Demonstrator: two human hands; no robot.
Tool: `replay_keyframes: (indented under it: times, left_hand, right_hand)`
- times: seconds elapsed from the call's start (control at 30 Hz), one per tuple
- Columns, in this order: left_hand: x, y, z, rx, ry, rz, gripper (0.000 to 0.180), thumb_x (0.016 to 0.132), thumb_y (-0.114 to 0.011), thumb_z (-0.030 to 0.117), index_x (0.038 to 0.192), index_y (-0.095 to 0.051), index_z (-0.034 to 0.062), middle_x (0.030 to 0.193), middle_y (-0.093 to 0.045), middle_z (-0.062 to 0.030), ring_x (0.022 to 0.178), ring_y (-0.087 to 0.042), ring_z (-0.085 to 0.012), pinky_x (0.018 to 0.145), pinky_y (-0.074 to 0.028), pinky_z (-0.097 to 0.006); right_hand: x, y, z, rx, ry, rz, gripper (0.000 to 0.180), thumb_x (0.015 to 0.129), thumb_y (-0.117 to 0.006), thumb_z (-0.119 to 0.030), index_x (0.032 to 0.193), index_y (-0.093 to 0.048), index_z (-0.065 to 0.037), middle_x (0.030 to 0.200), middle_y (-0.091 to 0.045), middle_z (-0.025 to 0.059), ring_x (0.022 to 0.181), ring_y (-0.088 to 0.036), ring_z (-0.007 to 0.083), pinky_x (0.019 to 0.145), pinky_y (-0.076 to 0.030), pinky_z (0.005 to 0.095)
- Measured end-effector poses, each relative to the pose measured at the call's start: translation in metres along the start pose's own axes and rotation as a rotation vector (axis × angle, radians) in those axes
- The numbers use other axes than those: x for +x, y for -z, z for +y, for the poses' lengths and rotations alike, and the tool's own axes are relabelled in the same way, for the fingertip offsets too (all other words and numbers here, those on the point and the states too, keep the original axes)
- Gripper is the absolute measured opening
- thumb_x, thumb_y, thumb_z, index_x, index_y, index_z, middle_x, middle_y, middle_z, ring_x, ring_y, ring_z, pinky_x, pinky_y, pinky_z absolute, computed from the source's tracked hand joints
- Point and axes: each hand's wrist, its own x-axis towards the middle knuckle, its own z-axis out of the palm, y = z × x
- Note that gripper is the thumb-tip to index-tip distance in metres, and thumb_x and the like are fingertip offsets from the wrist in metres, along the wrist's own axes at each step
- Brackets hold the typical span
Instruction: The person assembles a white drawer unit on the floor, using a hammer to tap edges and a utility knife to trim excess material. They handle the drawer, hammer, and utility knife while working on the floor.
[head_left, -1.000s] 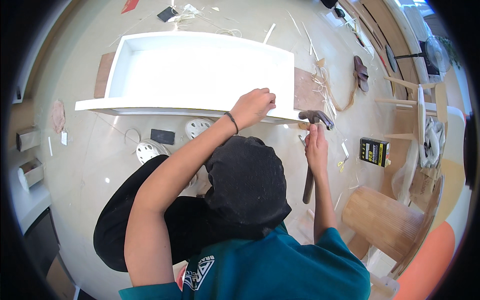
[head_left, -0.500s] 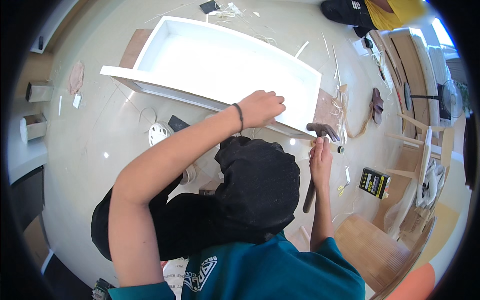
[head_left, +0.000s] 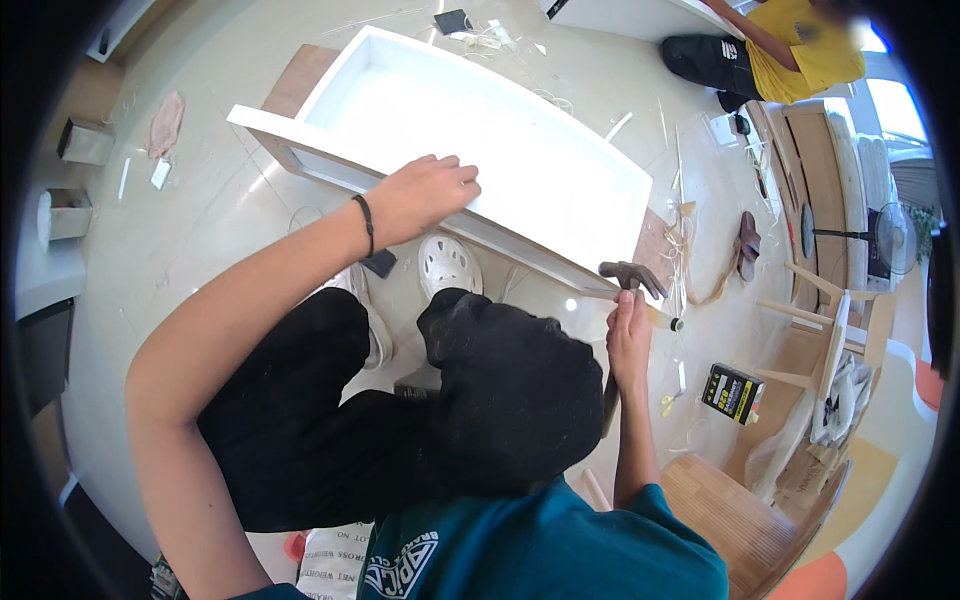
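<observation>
A long white open box (head_left: pixel 520 150), like a drawer or cabinet carcass, lies on the pale floor in front of my knees. My left hand (head_left: pixel 420 195) rests flat on its near side wall, fingers spread over the edge. My right hand (head_left: pixel 628 338) grips the wooden handle of a claw hammer (head_left: pixel 630 275). The hammer's metal head sits at the box's near right corner. My black trousers and white perforated shoes (head_left: pixel 448 265) are just below the box.
A brown board (head_left: pixel 300 80) sticks out under the box's far left end. A black and yellow small box (head_left: pixel 732 392) lies on the floor at right, near wooden furniture parts (head_left: pixel 820 330). A person in a yellow shirt (head_left: pixel 790 50) sits at top right. Sandals (head_left: pixel 748 245) and plastic straps litter the floor.
The view has tilted, so the box now runs diagonally. My left hand stays on the box's near wall and my right hand keeps the hammer at the corner.
</observation>
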Motion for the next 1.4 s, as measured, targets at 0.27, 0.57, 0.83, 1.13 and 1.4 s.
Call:
replay_keyframes:
  times: [0.27,0.57,0.83,1.13,1.4]
  left_hand:
    - [-0.005,0.009,-0.021,-0.096,0.076,0.016,0.024,0.080,-0.072,0.009,0.102,-0.067,0.0029,0.103,-0.063,-0.0096,0.103,-0.060,-0.0272,0.090,-0.050,-0.038]
    - [-0.003,0.009,-0.024,-0.200,0.123,0.001,0.024,0.079,-0.073,0.006,0.102,-0.067,0.0018,0.103,-0.064,-0.0091,0.104,-0.060,-0.0274,0.091,-0.052,-0.037]
    - [-0.004,0.007,-0.026,-0.201,0.106,0.028,0.023,0.079,-0.072,0.006,0.101,-0.067,0.0016,0.103,-0.063,-0.0078,0.103,-0.059,-0.0271,0.092,-0.052,-0.037]
    - [-0.007,0.002,-0.028,-0.206,0.077,0.067,0.022,0.079,-0.072,0.007,0.099,-0.066,0.0022,0.101,-0.062,-0.0072,0.101,-0.058,-0.0267,0.091,-0.051,-0.038]
    - [-0.007,-0.001,-0.030,-0.188,0.057,0.052,0.021,0.079,-0.073,0.008,0.098,-0.065,0.0037,0.101,-0.061,-0.0069,0.100,-0.059,-0.0264,0.089,-0.051,-0.038]
  right_hand:
    - [0.006,-0.012,-0.013,-0.063,0.053,-0.013,0.047,0.108,-0.037,-0.041,0.098,-0.051,0.003,0.058,-0.045,0.0062,0.052,-0.043,0.0159,0.050,-0.037,0.0351]
    - [0.012,-0.021,-0.025,-0.044,0.047,-0.063,0.047,0.108,-0.036,-0.040,0.100,-0.052,0.002,0.058,-0.047,0.0083,0.053,-0.047,0.0174,0.053,-0.040,0.0367]
    - [0.015,-0.032,-0.046,-0.126,0.095,-0.137,0.048,0.108,-0.037,-0.041,0.105,-0.054,0.004,0.060,-0.049,0.0105,0.055,-0.048,0.0206,0.056,-0.041,0.0374]
    - [0.020,-0.047,-0.062,-0.156,0.075,-0.168,0.047,0.108,-0.035,-0.038,0.110,-0.054,0.005,0.065,-0.052,0.0134,0.060,-0.055,0.0244,0.060,-0.044,0.0379]
    - [0.018,-0.061,-0.082,-0.216,0.170,-0.224,0.046,0.108,-0.035,-0.037,0.116,-0.054,0.004,0.064,-0.054,0.0154,0.059,-0.056,0.0259,0.060,-0.045,0.0389]
